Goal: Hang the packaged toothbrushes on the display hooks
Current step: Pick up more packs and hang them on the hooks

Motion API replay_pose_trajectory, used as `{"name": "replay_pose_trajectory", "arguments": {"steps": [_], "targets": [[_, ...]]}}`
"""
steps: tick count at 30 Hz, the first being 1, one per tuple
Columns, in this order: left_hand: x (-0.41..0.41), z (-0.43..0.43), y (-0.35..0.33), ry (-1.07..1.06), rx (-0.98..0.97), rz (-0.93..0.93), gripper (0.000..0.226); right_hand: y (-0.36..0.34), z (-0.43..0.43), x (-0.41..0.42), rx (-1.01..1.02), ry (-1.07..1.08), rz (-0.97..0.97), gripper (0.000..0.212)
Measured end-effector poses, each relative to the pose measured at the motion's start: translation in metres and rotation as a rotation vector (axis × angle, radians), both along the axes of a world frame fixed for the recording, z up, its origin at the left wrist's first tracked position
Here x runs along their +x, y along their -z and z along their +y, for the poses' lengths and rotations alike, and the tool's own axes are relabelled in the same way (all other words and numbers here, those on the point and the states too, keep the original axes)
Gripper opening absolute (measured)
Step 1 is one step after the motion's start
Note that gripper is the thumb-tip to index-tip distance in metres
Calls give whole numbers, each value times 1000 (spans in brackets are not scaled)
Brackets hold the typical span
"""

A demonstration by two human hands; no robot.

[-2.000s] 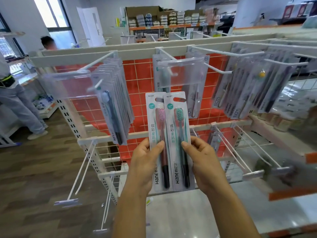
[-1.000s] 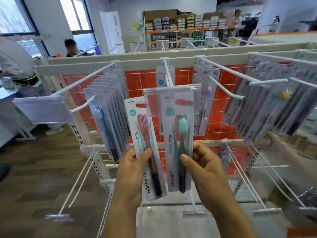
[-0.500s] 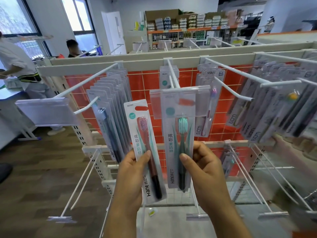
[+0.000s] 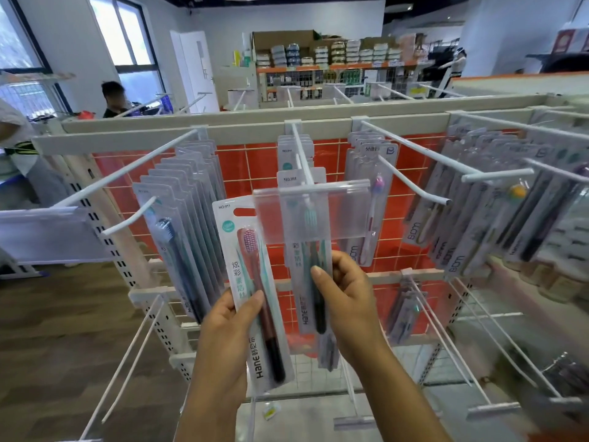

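The person stands close to the rack with a toothbrush pack in each hand. The left hand [image 4: 228, 317] is closed on the pink toothbrush pack [image 4: 253, 291], thumb on the front and fingers behind, and holds it low and off to one side, I think so it waits out of the way. The right hand [image 4: 345, 301] is closed on the lower half of the green toothbrush pack [image 4: 306, 266], thumb pressed on its front. This pack is lifted straight up above that grip, so its top sits behind the clear price tag holder [image 4: 310, 215] at the front end of the middle hook [image 4: 301, 157]. I think it is held by the bottom so the hole at the top is free to slide onto the hook. I cannot tell if the hole is on the hook, because the cloudy holder hides it. More of the same packs [image 4: 294, 148] hang farther back on that hook, well above the grip.
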State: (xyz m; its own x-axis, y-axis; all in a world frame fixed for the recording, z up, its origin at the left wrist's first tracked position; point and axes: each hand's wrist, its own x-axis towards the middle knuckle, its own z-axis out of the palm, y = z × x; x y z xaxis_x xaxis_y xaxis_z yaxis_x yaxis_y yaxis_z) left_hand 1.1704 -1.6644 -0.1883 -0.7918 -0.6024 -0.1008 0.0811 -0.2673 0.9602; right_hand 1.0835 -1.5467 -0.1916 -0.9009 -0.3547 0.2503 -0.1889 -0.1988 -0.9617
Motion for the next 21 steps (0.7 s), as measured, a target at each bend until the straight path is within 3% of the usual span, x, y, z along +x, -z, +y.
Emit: {"name": "replay_pose_trajectory", "arguments": {"steps": [4,9,12,15,18,21], "targets": [[-15,-4,-12,23,-121,2,17,5,-22,-32,81,39,15,17],[-32,-9,-24,14,-191,-17,12,1,-47,-60,238,51,99,69],[-36,-11,-27,25,-212,-5,12,0,-52,-71,252,68,128,90],[-37,-13,-27,42,-211,-1,14,3,-55,-80,275,87,166,78],[-34,-15,-26,59,-224,-5,18,4,-54,-82,261,99,183,87],[-31,-18,-24,78,-233,-9,23,10,-56,-80,282,149,181,73]]}}
